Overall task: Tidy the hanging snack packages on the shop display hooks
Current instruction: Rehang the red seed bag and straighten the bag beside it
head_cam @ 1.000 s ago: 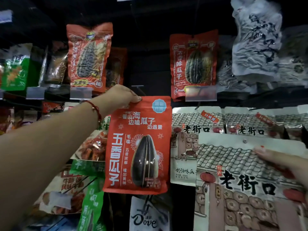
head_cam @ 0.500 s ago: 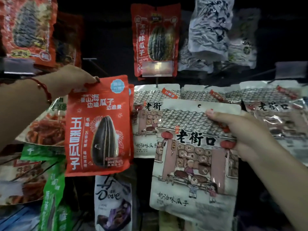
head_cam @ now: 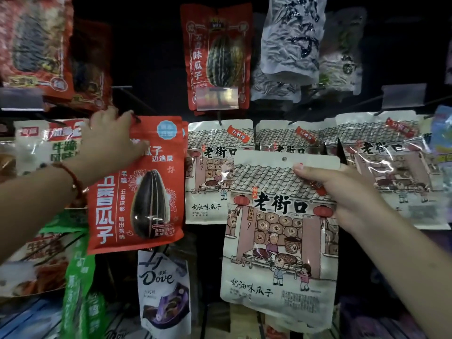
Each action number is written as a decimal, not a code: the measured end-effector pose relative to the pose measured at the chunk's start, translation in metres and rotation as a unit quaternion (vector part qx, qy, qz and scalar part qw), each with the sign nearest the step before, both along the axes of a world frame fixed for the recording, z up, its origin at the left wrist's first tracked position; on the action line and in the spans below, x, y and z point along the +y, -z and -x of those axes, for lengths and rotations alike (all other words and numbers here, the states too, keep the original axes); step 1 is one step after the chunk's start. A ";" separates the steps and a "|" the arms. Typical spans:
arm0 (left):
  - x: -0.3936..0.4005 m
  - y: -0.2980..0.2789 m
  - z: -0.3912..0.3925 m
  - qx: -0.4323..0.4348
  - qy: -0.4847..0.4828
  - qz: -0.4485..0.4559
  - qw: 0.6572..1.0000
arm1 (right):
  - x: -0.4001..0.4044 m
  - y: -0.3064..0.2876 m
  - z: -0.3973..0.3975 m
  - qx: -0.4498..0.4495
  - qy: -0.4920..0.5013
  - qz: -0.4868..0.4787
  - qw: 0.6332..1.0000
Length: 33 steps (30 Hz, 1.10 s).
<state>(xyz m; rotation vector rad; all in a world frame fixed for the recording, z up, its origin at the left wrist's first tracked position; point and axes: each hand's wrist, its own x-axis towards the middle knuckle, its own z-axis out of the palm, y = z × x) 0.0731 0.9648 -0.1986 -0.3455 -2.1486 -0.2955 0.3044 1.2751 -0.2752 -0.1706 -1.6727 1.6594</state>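
Note:
My left hand (head_cam: 110, 140) grips the top left corner of a red sunflower-seed bag (head_cam: 139, 189) beside the tip of a dark hook (head_cam: 135, 104). The bag hangs slightly tilted, with another red bag just behind it. My right hand (head_cam: 340, 192) holds a beige bag with a drawn shop front (head_cam: 278, 241) by its upper right part, thumb on the front. That bag is held in front of the display, below a row of the same beige bags (head_cam: 217, 172) on their hooks.
Red striped-seed bags (head_cam: 217, 57) and grey bags (head_cam: 291, 37) hang on the upper row. A Dove pouch (head_cam: 163, 289) hangs below the red bag; green and meat-snack packs crowd the left. Clear price-tag holders (head_cam: 403, 96) stick out from hook ends.
The view has shifted left and closer. My left hand moved the red bag up toward the hook and now covers its top left corner. My right hand still holds the beige bag.

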 end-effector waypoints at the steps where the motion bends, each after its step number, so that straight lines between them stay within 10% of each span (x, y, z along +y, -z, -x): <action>1: 0.002 0.009 -0.007 -0.015 0.002 0.002 1.000 | 0.000 0.002 -0.002 0.000 -0.001 0.000 1.000; 6: 0.028 0.068 -0.082 -0.063 0.169 -0.006 0.984 | -0.002 0.008 -0.020 0.006 -0.010 -0.019 1.000; 10: 0.079 0.104 -0.146 -0.316 0.405 -0.054 0.856 | 0.006 0.008 -0.034 0.015 -0.008 0.004 1.000; 16: 0.150 0.132 -0.185 -0.410 0.492 -0.137 0.756 | 0.029 -0.001 -0.064 0.009 0.025 0.006 1.000; 33: 0.290 0.079 -0.200 -0.378 0.537 -0.232 0.718 | 0.167 -0.052 -0.052 -0.022 0.127 0.023 0.991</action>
